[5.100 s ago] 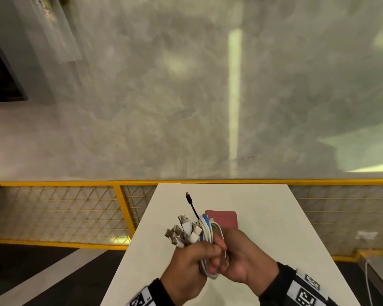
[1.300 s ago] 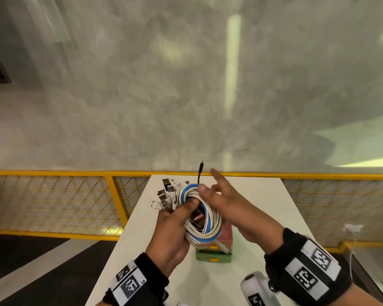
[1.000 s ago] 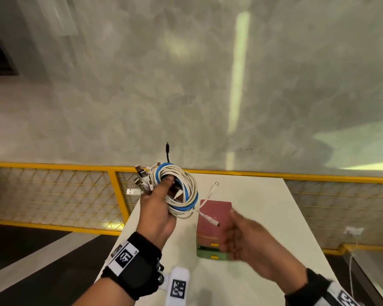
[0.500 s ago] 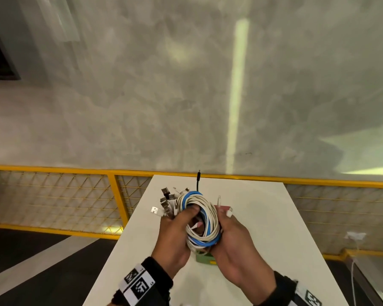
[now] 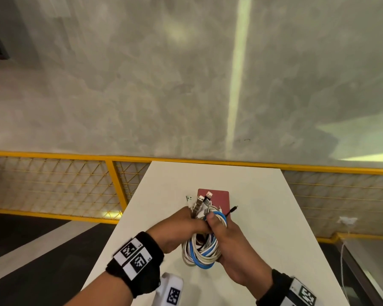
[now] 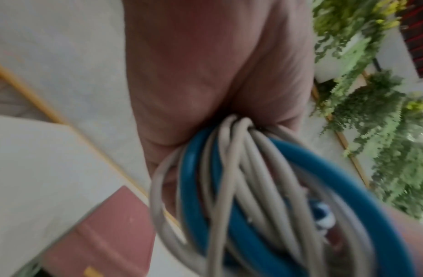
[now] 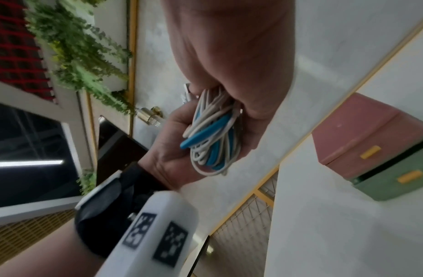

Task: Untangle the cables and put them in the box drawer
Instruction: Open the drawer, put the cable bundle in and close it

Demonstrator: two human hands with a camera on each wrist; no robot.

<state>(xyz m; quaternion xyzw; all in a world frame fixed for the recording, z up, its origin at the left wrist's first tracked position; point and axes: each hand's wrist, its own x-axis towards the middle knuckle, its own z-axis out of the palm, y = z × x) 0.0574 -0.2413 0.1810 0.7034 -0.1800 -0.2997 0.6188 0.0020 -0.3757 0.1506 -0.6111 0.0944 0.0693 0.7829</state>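
A coiled bundle of white and blue cables (image 5: 202, 250) hangs above the white table (image 5: 274, 228), held between both hands. My left hand (image 5: 181, 226) grips the coil's top from the left. My right hand (image 5: 226, 239) grips it from the right, thumb over the blue loop. Several USB plugs (image 5: 205, 200) stick up from the bundle, and a thin black plug (image 5: 233, 209) points right. The pink-topped drawer box (image 5: 219, 196) stands just behind the bundle, mostly hidden. In the right wrist view the box (image 7: 362, 138) shows a pink drawer above a green drawer (image 7: 395, 180) that stands slightly ajar.
A yellow-framed mesh railing (image 5: 117, 184) runs behind and to the left of the table. A white cable (image 5: 342, 261) hangs from a wall socket at the right. A grey floor lies beyond the railing.
The bundle and both hands have come down and toward me, exposing the box's pink top behind them. The black plug now points right instead of straight up.
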